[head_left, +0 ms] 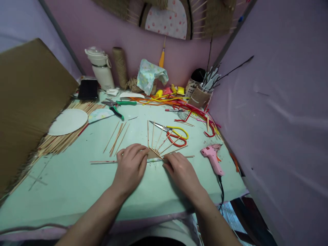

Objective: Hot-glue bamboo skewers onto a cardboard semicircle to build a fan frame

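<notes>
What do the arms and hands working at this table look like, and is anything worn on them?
They are a person's: the left hand and right hand are bare, five-fingered, without gloves. No sleeves cover the visible forearms, and no watch, bracelet, cable or printed marking shows.

Lighting and Image Quality

We are working with dim, cool, diffuse light; its source is lying outside the view. The white oval (68,122) is reading brightest, while the cardboard panel (33,92) is staying dull. Pale sheen is streaking the folds of the right-hand wall (282,102). We are seeing soft-edged shadows beneath the left hand (132,164) and right hand (180,171), with darker shade along the front edge of the table (77,177). Wide-angle distortion is splaying both side walls outward and tilting the jar (102,73). We are noting mild overall softness; the fan of sticks (148,135) is remaining distinguishable.
</notes>
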